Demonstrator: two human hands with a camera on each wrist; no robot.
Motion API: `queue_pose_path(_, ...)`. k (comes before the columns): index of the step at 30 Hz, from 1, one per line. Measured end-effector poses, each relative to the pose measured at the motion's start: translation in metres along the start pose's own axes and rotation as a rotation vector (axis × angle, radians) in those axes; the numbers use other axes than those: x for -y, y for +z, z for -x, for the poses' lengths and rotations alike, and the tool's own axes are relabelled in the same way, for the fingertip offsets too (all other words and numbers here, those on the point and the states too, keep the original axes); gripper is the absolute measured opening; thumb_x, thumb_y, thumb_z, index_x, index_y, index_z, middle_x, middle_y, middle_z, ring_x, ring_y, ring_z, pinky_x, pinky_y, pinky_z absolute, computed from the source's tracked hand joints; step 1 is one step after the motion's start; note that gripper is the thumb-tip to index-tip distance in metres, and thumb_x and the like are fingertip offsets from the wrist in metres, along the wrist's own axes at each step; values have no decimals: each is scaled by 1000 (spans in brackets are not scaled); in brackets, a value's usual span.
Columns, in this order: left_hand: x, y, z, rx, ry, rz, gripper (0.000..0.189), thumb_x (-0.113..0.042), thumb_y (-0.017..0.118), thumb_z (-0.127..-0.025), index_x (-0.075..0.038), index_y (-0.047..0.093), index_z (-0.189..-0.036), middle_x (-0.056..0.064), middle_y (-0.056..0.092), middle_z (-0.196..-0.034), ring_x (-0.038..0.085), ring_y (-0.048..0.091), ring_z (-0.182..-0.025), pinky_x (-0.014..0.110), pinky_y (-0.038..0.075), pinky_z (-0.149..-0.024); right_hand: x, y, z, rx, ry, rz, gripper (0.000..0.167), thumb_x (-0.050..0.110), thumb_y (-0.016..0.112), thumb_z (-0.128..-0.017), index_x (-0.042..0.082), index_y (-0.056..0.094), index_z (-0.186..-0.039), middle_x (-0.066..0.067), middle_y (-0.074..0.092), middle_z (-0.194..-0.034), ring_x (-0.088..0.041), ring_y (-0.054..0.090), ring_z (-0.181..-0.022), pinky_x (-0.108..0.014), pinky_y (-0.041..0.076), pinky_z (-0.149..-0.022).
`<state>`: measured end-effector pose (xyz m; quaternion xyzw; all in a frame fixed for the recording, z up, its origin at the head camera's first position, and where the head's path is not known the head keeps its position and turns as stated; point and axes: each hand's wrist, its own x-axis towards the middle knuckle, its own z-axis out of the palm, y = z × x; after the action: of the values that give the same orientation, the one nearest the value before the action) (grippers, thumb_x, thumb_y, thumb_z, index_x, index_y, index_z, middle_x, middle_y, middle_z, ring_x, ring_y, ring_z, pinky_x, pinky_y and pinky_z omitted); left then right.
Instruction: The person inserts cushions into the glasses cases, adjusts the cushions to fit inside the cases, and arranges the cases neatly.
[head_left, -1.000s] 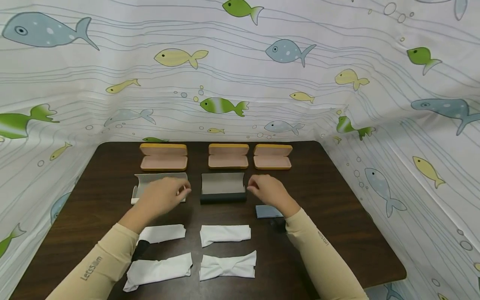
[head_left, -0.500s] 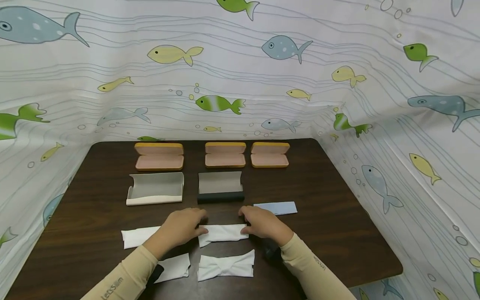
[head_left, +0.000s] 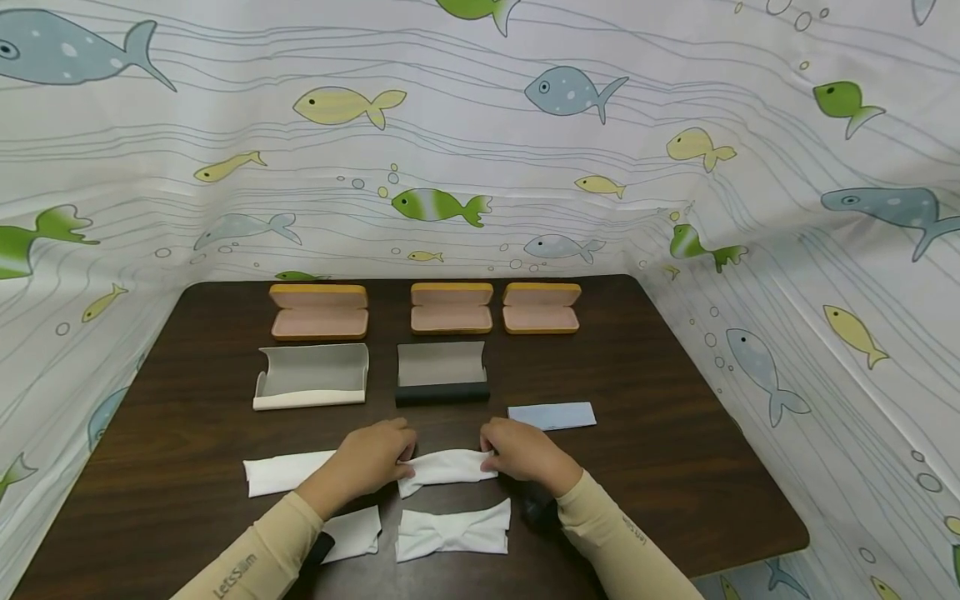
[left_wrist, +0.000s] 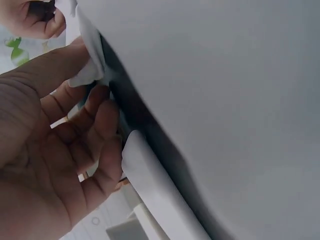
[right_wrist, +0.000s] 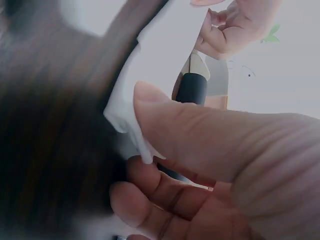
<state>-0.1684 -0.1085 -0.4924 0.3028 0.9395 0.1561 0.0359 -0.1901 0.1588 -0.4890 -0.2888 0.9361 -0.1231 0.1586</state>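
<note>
A folded white cloth (head_left: 450, 467) lies crosswise in front of me, its middle arched slightly upward. My left hand (head_left: 367, 458) pinches its left end, and my right hand (head_left: 525, 454) pinches the right end. In the left wrist view the thumb presses on the cloth's end (left_wrist: 89, 70), the other fingers curled beneath. The right wrist view has the thumb on top of the white cloth (right_wrist: 150, 60), with fingertips under its hanging edge. Just nearer to me is another white cloth (head_left: 453, 531), gathered at its centre like a bow.
Beyond the hands stand an open black glasses case (head_left: 442, 392) and an open white case (head_left: 311, 400). Three open yellow cases, one of them the left yellow case (head_left: 318, 323), line the back. A blue cloth (head_left: 552, 415) lies right; two white cloths (head_left: 281, 473) lie left, partly behind my arm.
Both hands have come down from beside the cases to the middle white cloth and taken hold of its ends. Its middle has since bulged up a little.
</note>
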Motion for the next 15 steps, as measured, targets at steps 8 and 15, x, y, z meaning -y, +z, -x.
queue_pose_path(8, 4, -4, 1, 46, -19, 168, 35, -19, 84, -84, -20, 51, -75, -12, 41, -66, 4, 36, -57, 24, 30, -50, -2, -1, -1, 23, -33, -167, 22, 11, 76, -92, 16, 55, -86, 7, 48, -76, -7, 41, -64, -25, 37, -59)
queue_pose_path(15, 8, -5, 1, 72, -14, 238, 26, -17, 82, -86, -19, 57, -81, -13, 47, -66, 4, 40, -57, 24, 35, -52, -3, -2, -3, 37, -35, -230, 12, 8, 72, -94, 13, 61, -95, 5, 57, -80, -7, 47, -68, -25, 43, -62)
